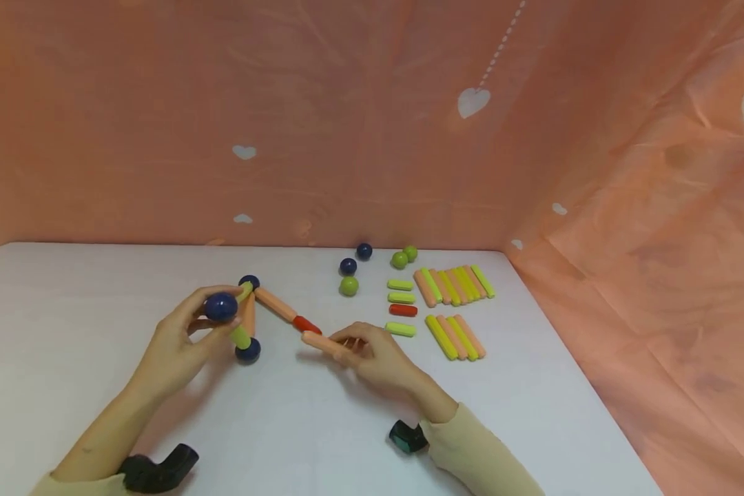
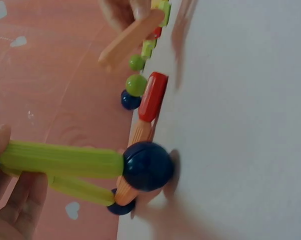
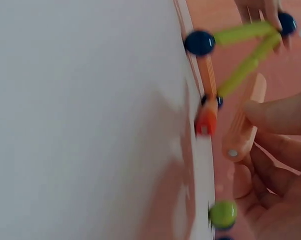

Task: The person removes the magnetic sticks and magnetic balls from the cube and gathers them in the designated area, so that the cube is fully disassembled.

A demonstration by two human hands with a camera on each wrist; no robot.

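Note:
My left hand [image 1: 180, 341] pinches a frame of rods and balls just below its raised blue ball [image 1: 221, 307]. Two yellow-green rods [image 2: 65, 159] slope down from there to two lower blue balls [image 1: 248, 350], which an orange rod [image 1: 249, 315] joins. From the far lower ball [image 1: 249, 282] another orange rod [image 1: 275, 303] runs right along the table, with a short red rod [image 1: 306, 324] at its end. Between thumb and fingers, my right hand [image 1: 378, 358] holds a loose orange rod [image 3: 237, 140], lifted close beside the red rod's tip.
Several blue balls [image 1: 348, 266] and green balls [image 1: 349, 286] lie at the back of the white table [image 1: 322, 427]. Short green rods [image 1: 401, 329] and a short red rod [image 1: 403, 311] form a column, with two rows of long rods [image 1: 455, 337] right of them. An orange cloth [image 1: 347, 138] hangs behind.

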